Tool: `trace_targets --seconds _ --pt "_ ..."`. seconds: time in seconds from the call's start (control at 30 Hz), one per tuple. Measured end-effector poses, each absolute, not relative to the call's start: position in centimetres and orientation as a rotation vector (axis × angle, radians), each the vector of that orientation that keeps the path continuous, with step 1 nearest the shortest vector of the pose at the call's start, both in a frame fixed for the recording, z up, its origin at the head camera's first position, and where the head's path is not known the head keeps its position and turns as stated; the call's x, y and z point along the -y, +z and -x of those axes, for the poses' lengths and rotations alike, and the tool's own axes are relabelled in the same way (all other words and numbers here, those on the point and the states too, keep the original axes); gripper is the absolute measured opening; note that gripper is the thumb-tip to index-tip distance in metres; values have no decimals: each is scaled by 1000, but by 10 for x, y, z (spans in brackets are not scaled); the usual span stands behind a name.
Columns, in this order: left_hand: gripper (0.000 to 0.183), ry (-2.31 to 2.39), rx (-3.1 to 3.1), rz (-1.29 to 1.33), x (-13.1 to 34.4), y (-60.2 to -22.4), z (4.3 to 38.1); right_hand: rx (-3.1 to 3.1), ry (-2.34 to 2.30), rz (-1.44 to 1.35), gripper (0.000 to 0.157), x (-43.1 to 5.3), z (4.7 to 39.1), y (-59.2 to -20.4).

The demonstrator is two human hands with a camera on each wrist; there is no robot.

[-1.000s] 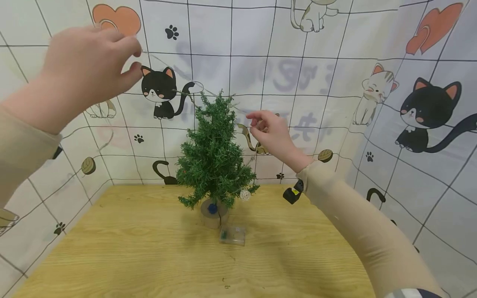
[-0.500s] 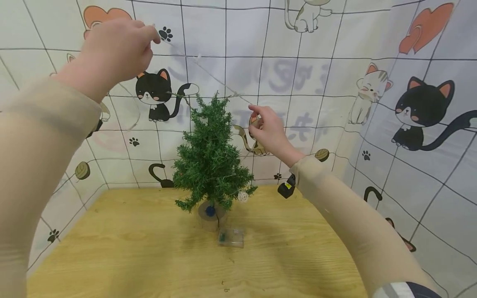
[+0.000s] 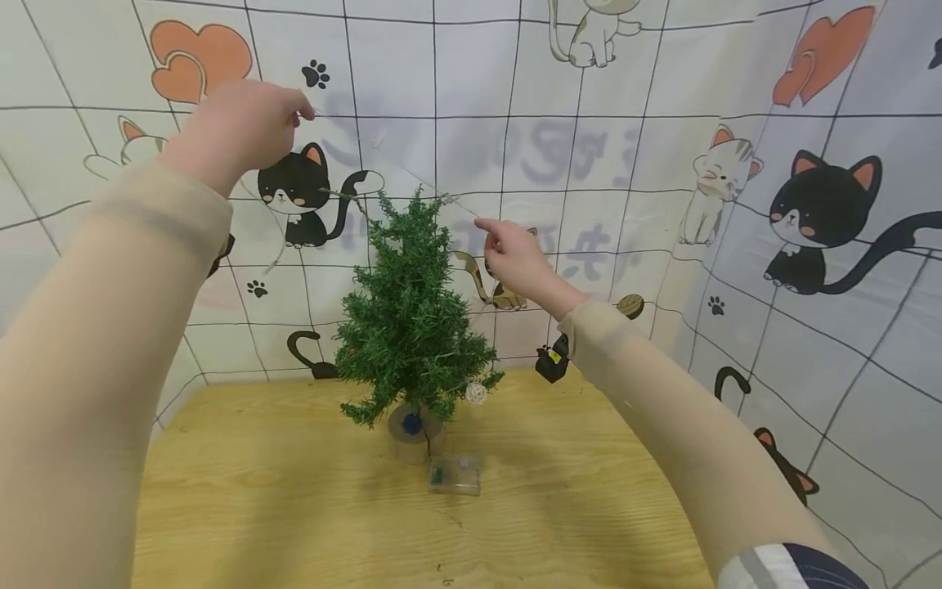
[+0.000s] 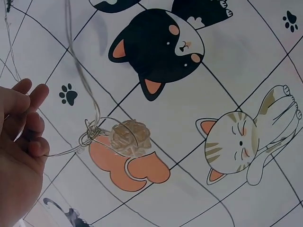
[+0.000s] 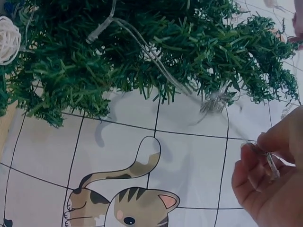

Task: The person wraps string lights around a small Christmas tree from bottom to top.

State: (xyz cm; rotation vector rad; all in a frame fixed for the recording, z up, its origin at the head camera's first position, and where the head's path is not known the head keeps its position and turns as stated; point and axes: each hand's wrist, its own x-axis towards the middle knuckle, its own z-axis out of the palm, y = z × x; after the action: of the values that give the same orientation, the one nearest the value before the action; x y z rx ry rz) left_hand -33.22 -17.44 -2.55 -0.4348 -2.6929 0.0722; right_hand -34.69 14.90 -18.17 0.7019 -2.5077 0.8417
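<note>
A string of lights on thin clear wire stretches behind the treetop, between both hands. My left hand, raised at the upper left, pinches one part of it between thumb and fingers. In the left wrist view, a tangled knot of wire and a pale woven ball hang beside that hand. My right hand, right of the treetop, pinches the wire near a small clear bulb. The green artificial Christmas tree stands upright between the hands, and more wire lies along its branches.
A white woven ball hangs at the tree's lower right. The tree's round base bears a blue ball. In front lies a clear plastic box on the wooden table. A cat-print curtain closes the back and sides.
My left hand has moved right, rising and then dropping, and the wire has been drawn across behind the treetop. The right hand has stayed near the tree's right side, still pinching.
</note>
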Motion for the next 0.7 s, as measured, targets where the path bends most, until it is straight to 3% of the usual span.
trace_targets --seconds 0.7 --pt "50 -43 2913 379 212 -81 371 2717 739 -673 49 -153 361 -209"
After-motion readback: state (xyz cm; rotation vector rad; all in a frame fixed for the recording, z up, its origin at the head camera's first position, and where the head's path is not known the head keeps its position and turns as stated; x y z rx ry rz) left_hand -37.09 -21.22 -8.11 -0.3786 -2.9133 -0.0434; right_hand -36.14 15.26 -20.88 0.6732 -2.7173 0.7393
